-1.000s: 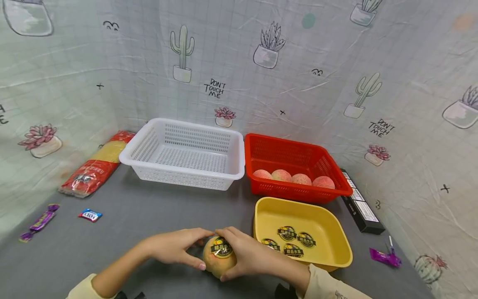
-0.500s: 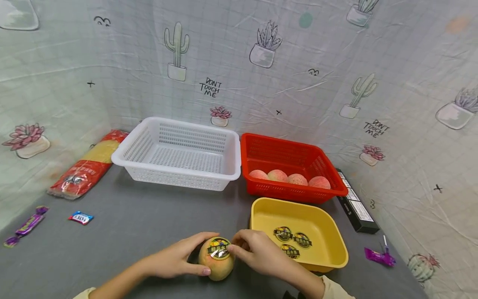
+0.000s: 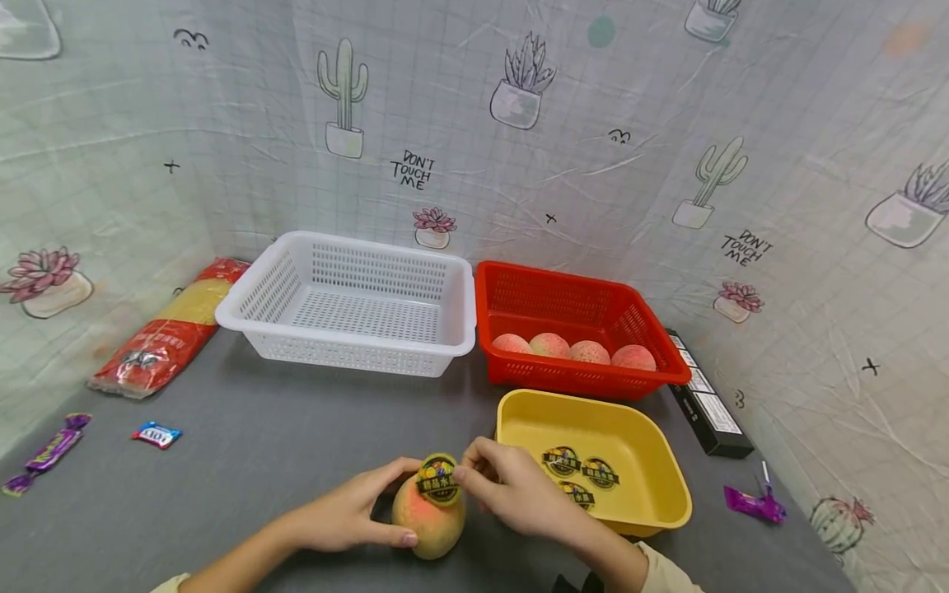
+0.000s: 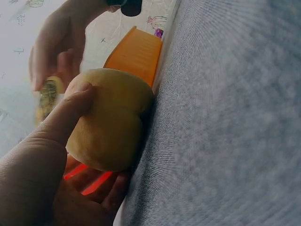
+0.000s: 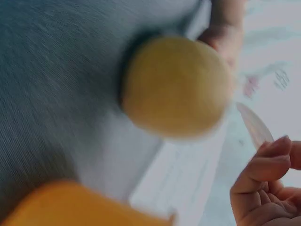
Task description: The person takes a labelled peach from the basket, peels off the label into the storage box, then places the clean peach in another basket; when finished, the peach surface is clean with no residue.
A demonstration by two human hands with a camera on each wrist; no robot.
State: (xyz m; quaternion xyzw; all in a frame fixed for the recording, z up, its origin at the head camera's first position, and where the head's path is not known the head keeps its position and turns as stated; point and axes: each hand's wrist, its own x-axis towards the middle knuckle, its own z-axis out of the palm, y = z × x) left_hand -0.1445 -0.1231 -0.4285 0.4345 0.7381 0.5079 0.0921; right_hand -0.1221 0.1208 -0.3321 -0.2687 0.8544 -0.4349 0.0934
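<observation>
A yellow-pink peach [image 3: 428,531] rests on the grey table, with my left hand [image 3: 348,509] gripping its left side. In the left wrist view, that hand's thumb lies on the peach [image 4: 110,125] and its fingers reach round the other side. My right hand [image 3: 519,490] pinches the edge of a round black-and-gold sticker [image 3: 438,480] between thumb and forefinger. The right wrist view shows the sticker [image 5: 255,125] edge-on, curved and apart from the peach [image 5: 176,89]. Right of that hand, a yellow bin [image 3: 667,461] holds several similar stickers [image 3: 600,473].
A white basket [image 3: 348,346] and a red basket [image 3: 586,377] with several peaches [image 3: 589,352] stand behind. To the left lie a red-yellow packet [image 3: 163,338], a purple candy [image 3: 52,451] and a blue candy [image 3: 157,435]. At right are a black box [image 3: 712,412] and a purple wrapper [image 3: 754,503].
My right hand has left the peach's side and taken the sticker by its edge. The sticker, flat on the peach earlier, now stands raised from it. My left hand keeps its grip.
</observation>
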